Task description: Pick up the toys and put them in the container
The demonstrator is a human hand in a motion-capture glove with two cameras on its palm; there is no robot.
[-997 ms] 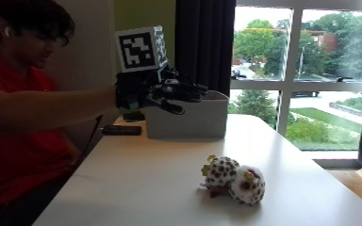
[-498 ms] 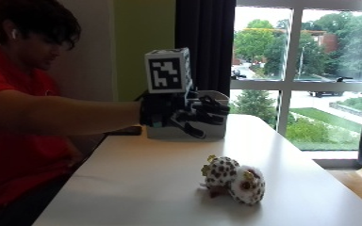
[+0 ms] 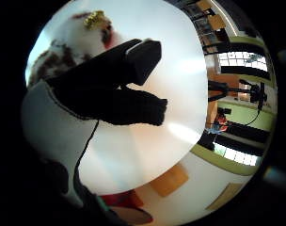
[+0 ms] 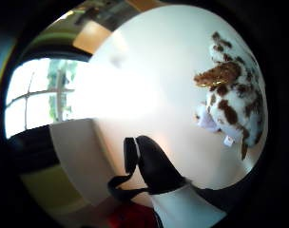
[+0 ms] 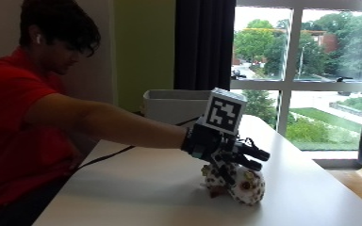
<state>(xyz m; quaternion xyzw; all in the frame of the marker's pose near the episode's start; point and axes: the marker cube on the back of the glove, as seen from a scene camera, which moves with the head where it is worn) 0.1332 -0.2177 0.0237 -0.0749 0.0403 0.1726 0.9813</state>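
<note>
A white plush toy with brown spots (image 5: 237,184) lies on the white table (image 5: 137,188) near its front middle. My gloved right hand (image 5: 222,147) hovers just above the toy, fingers spread and reaching forward, holding nothing. The thumb side palm view shows the spotted toy (image 4: 232,99) lying on the table beside my thumb (image 4: 151,164). In the little finger side palm view, the toy (image 3: 82,35) lies partly hidden behind my fingers (image 3: 115,89). The grey container (image 5: 175,106) stands at the back of the table, behind my arm.
A large window (image 5: 306,70) and a dark curtain (image 5: 203,44) are behind the table. A thin cable (image 5: 105,157) runs over the table's left edge. The container's wall (image 4: 82,156) also shows in the thumb side palm view.
My hand has moved from in front of the container, forward and down, to just over the spotted toy. The toy has not moved.
</note>
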